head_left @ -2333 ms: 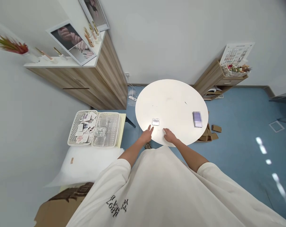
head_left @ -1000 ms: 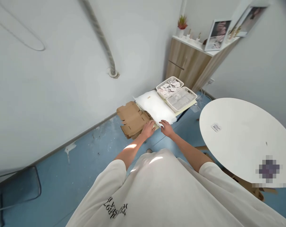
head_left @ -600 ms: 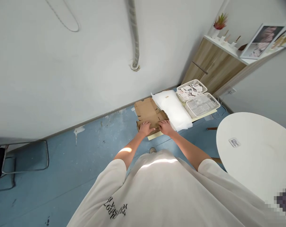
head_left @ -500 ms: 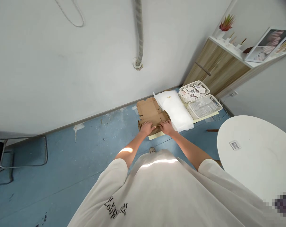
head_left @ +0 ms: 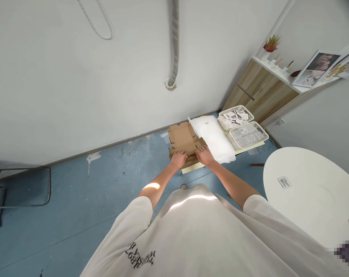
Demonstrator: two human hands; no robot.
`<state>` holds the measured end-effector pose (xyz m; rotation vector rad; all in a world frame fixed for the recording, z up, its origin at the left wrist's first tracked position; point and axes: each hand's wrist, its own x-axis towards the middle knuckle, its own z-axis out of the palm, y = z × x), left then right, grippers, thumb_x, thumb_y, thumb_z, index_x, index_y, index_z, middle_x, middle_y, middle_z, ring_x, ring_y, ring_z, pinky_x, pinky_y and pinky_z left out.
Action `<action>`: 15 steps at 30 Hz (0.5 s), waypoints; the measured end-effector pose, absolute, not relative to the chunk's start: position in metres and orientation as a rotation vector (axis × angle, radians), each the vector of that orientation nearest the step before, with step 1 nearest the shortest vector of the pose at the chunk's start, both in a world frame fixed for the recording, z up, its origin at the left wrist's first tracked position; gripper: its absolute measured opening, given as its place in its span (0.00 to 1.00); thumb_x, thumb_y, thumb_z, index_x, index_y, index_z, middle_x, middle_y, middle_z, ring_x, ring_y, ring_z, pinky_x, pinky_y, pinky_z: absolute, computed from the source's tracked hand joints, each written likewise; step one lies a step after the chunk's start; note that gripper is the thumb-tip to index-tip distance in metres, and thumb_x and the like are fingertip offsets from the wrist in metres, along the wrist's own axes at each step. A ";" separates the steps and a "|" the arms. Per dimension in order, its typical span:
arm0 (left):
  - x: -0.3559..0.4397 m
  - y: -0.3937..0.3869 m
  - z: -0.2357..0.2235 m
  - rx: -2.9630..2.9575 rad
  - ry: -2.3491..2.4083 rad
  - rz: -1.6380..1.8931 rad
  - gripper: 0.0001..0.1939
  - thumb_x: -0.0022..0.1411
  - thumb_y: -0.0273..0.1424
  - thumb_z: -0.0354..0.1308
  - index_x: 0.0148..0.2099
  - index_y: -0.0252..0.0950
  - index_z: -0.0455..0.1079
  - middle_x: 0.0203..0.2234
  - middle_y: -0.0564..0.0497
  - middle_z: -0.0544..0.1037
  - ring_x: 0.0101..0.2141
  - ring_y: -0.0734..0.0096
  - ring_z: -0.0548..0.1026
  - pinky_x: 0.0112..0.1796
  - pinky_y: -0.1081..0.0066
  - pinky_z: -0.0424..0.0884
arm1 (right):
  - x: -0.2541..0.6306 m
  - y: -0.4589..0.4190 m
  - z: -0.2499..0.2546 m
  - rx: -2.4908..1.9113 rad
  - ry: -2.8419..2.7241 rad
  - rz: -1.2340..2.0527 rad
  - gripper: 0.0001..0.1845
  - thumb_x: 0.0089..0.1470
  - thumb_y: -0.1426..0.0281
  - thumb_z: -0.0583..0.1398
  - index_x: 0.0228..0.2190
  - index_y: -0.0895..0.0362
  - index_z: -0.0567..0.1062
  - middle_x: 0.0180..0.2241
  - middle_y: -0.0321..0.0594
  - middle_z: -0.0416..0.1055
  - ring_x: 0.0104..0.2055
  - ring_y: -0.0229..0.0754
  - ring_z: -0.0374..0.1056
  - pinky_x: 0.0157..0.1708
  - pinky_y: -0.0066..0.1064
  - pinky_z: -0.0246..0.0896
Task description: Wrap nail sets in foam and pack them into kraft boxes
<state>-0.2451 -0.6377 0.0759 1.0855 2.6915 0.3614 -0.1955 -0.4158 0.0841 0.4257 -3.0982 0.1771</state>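
Head view: flattened cardboard extends wallward from left hand and right hand, both touching its near edge, fingers curled; grip closure indeterminable.

The shirt bears black print on its front, at the near left, running at a slant. One line reads "897", with a letter ahead of it that looks like an "H"; the line beside it shows "SEA B", its start crowded and unclear. To the right, across a fold, a second cluster of letters is bunched up, with only "YO" roughly made out. On the table at the right, the pack has dark lettering, too small to read. Marks on the cards in the far basket are also too small.
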 end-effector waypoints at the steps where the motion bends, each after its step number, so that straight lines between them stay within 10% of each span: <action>1: -0.245 -0.639 0.080 1.112 2.686 0.349 0.19 0.75 0.32 0.42 0.53 0.39 0.73 0.51 0.43 0.75 0.52 0.58 0.73 0.51 0.60 0.67 | -0.195 -0.417 0.088 0.434 -3.084 0.186 0.16 0.65 0.73 0.50 0.42 0.57 0.78 0.42 0.48 0.77 0.46 0.50 0.67 0.56 0.42 0.47; 15: -0.233 -0.644 0.122 1.177 2.893 0.338 0.26 0.68 0.21 0.44 0.65 0.37 0.65 0.63 0.38 0.67 0.64 0.55 0.63 0.63 0.53 0.56 | -0.189 -0.429 0.104 0.268 -3.027 0.202 0.27 0.63 0.72 0.52 0.61 0.56 0.68 0.59 0.48 0.69 0.60 0.55 0.62 0.67 0.51 0.36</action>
